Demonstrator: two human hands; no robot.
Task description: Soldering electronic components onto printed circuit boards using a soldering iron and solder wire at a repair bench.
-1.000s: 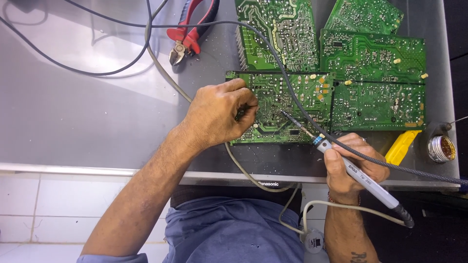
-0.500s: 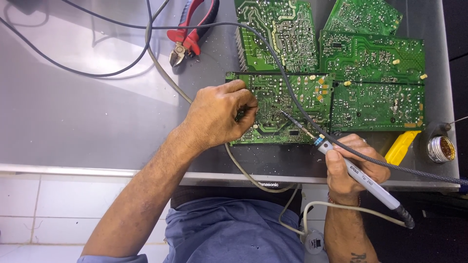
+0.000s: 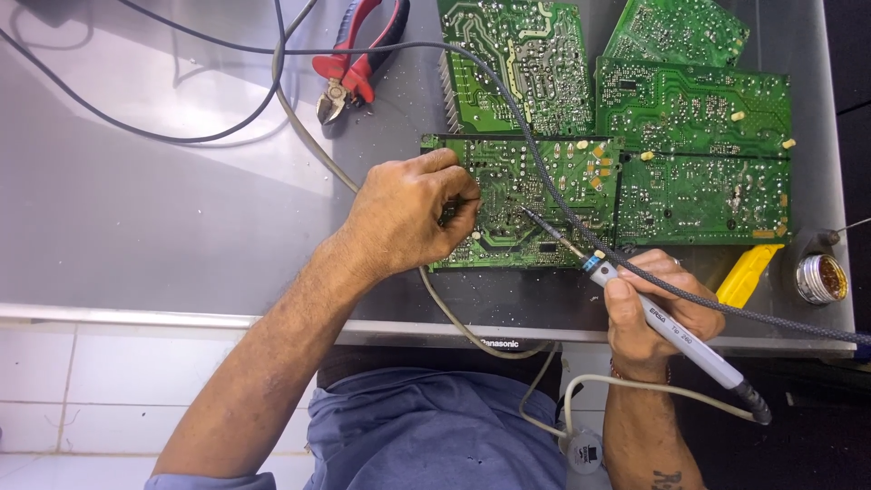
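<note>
A green circuit board lies solder side up at the near edge of a grey metal table. My left hand rests on the board's left end, fingers curled and pinched at something small that I cannot make out. My right hand grips a grey soldering iron like a pen. The iron's thin tip touches the board near its middle, just right of my left fingers.
Three more green circuit boards lie behind and to the right. Red-handled cutters sit at the back. A braided black cable crosses the boards. A yellow tool and a brass wool tip cleaner stand at right.
</note>
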